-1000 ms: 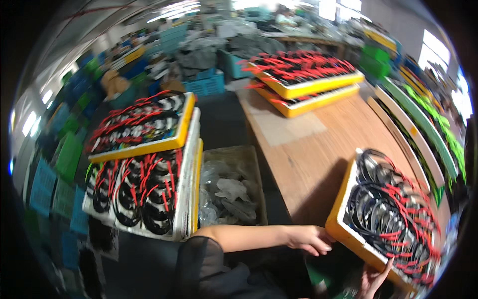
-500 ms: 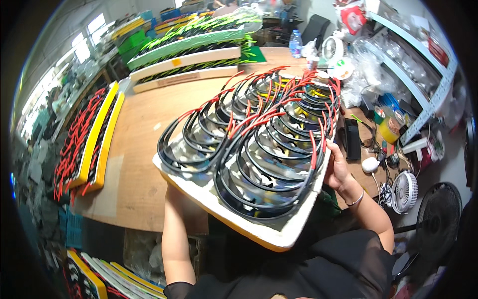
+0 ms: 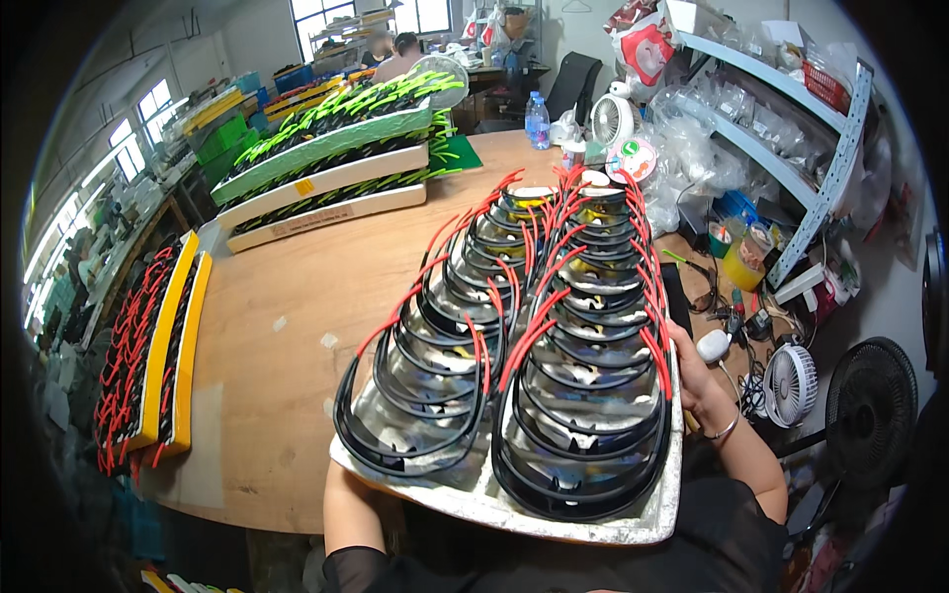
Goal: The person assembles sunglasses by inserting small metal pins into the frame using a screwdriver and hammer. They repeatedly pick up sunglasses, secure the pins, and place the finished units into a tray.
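Note:
A long white foam tray (image 3: 647,529) extends in front of me, its near end close to my body. Two lengthwise rows of wraparound glasses (image 3: 568,506) with black frames and red temple tips fill it. My right hand (image 3: 689,371) grips the tray's right side; its fingertips are hidden behind the edge. My left forearm (image 3: 352,509) reaches beneath the near left corner, and the tray covers my left hand, so its fingers do not show.
Yellow-edged trays of red-tipped glasses (image 3: 163,361) stand at the table's left. Stacked trays with green-tipped pieces (image 3: 326,163) occupy the back left. A metal shelf (image 3: 825,183), a small white fan (image 3: 791,383), a black fan (image 3: 870,415) and cables lie right. Bottles (image 3: 538,124) stand at the back.
The tray has swung from a slant to nearly straight ahead of me, and its near end is lower in view. My view has tilted up. The right hand stays on the tray's side.

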Motion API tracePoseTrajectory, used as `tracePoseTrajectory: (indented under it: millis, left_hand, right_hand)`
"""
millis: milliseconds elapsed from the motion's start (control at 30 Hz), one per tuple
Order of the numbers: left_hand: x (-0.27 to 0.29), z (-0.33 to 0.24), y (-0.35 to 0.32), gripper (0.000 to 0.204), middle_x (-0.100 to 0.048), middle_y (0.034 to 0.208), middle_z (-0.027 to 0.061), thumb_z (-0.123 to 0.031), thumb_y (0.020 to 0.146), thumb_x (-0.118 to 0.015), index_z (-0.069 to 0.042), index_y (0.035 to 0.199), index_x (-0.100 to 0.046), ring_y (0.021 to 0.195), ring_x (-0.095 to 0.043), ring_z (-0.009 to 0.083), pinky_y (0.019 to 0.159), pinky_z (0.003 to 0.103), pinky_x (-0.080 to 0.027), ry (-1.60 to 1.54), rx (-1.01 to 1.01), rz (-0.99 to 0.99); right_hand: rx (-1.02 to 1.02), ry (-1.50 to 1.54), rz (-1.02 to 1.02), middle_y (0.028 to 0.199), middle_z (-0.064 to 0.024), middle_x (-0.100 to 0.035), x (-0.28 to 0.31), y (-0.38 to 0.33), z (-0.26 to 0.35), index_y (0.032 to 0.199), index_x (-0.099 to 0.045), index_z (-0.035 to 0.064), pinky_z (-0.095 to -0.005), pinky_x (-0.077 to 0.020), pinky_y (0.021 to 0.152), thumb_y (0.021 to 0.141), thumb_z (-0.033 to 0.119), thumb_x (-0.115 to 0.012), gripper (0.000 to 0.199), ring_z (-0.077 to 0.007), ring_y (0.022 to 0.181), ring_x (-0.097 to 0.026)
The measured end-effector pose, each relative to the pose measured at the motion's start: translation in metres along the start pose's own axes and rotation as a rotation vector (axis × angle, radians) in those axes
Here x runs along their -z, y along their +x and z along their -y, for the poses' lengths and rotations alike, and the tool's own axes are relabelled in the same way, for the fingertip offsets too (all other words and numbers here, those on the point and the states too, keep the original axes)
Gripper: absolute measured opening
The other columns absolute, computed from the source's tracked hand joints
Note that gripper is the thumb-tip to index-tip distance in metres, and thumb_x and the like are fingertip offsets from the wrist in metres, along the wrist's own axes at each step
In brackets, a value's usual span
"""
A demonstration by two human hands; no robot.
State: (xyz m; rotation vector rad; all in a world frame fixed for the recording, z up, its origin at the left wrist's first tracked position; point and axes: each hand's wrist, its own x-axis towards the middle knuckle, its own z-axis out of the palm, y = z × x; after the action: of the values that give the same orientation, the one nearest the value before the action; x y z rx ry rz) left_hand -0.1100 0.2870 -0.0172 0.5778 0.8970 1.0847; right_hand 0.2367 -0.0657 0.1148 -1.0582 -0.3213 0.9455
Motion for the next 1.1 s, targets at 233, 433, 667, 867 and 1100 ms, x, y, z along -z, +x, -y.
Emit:
tracePoseTrajectory:
  millis: [233, 433, 667, 867, 1100]
  left_hand:
    - [-0.004, -0.004, -0.012, 0.04, -0.056, 0.108, 0.0119, -0.033, 0.089, -0.043, -0.003, 0.115, -0.05, 0.097, -0.054, 0.0254, 0.081, 0.036, -0.046, 0.022, -0.036, 0.016]
    - [-0.021, 0.007, -0.026, 0.039, -0.056, 0.107, 0.0121, -0.031, 0.089, -0.044, -0.003, 0.114, -0.051, 0.095, -0.054, 0.0251, 0.08, 0.036, -0.047, -0.022, -0.08, 0.084]
    - [-0.051, -0.017, -0.089, 0.038, -0.057, 0.106, 0.0123, -0.03, 0.089, -0.044, -0.002, 0.113, -0.051, 0.093, -0.055, 0.0247, 0.079, 0.035, -0.048, -0.089, -0.26, 0.114]
    - [-0.017, -0.041, -0.164, 0.036, -0.057, 0.104, 0.0125, -0.028, 0.088, -0.045, -0.002, 0.112, -0.052, 0.091, -0.056, 0.0244, 0.078, 0.035, -0.048, -0.142, -0.506, 0.008]
    - [0.102, -0.096, -0.303, 0.035, -0.057, 0.103, 0.0127, -0.027, 0.088, -0.046, -0.001, 0.111, -0.052, 0.089, -0.057, 0.0241, 0.077, 0.035, -0.049, -0.266, -0.894, -0.325]
  right_hand:
    - [0.101, -0.101, -0.262, 0.065, 0.0055, -0.051, -0.01, -0.023, -0.003, 0.105, -0.054, 0.0081, -0.0155, -0.0337, 0.039, 0.091, 0.04, -0.041, 0.038, -0.0034, 0.045, -0.043]
    - [0.237, -0.208, -0.229, 0.065, 0.0057, -0.047, 0.027, -0.048, 0.015, 0.098, -0.055, 0.0072, -0.0177, -0.0333, 0.043, 0.091, 0.038, -0.041, 0.035, -0.0026, 0.051, -0.041]
    - [0.199, -0.17, -0.029, 0.072, 0.0018, -0.05, 0.017, -0.047, 0.024, 0.101, -0.054, 0.0068, -0.0206, -0.0372, 0.049, 0.09, 0.043, -0.039, 0.041, -0.0062, 0.057, -0.045]
    - [0.064, -0.118, 0.322, 0.078, -0.0015, -0.053, -0.017, -0.028, -0.016, 0.104, -0.054, 0.0065, -0.0231, -0.0406, 0.053, 0.089, 0.046, -0.037, 0.045, -0.0092, 0.063, -0.049]
    - [-0.148, -0.009, 0.822, 0.085, -0.0055, -0.056, -0.139, -0.011, -0.069, 0.107, -0.053, 0.0062, -0.026, -0.0445, 0.059, 0.089, 0.05, -0.036, 0.051, -0.0127, 0.07, -0.053]
